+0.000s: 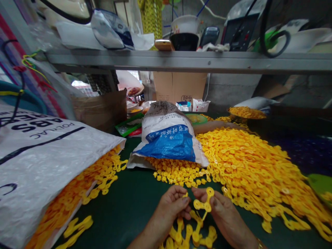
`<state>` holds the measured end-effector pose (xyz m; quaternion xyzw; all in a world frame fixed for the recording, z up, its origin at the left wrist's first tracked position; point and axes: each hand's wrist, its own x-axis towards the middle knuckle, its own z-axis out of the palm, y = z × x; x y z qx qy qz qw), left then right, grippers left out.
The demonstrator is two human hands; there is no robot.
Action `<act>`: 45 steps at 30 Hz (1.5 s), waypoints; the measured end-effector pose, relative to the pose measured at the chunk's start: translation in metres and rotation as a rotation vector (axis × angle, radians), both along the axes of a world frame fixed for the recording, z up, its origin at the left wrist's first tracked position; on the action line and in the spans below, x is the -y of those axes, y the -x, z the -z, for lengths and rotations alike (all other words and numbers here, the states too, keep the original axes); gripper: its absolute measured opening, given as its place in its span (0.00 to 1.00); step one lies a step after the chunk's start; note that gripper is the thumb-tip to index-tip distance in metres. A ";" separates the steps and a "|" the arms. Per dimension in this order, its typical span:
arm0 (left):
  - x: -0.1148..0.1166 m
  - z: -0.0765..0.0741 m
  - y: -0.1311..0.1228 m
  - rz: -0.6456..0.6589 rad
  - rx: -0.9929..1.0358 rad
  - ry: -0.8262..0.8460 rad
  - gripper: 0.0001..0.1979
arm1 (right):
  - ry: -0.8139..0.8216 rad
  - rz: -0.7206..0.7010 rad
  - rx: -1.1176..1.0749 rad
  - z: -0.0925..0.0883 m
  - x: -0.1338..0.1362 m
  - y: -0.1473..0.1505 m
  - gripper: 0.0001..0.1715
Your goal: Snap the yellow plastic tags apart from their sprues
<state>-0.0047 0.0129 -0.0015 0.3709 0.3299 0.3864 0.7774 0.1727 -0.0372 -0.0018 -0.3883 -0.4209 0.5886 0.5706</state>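
Note:
Near the front of the green table, my left hand (175,203) pinches a small yellow plastic piece (185,195) between thumb and fingertips. Just beside it, my right hand (223,211) grips a yellow linked plastic part (206,200) with round ends, held up toward the left hand. The two hands are close together, but the pieces look apart. Below them lie several more yellow linked parts (195,233), partly hidden by the hands. Straight ahead, small yellow caps (178,173) spill from a white and blue sack (168,138).
A large pile of yellow linked parts (249,159) covers the right side. At left, a big white sack (52,152) lies open with long yellow pieces (103,173) spilling out. A grey metal shelf beam (181,62) crosses above the table. Cardboard boxes (101,109) stand behind.

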 end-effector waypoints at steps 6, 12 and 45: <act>0.003 -0.004 0.001 0.034 0.084 0.053 0.13 | 0.085 0.006 -0.085 -0.005 0.006 0.006 0.19; 0.008 -0.008 0.004 0.039 0.145 0.103 0.11 | 0.088 0.061 0.110 -0.003 0.007 0.011 0.19; 0.009 -0.002 0.002 0.062 0.067 -0.057 0.17 | 0.013 0.006 0.353 -0.001 0.009 0.009 0.15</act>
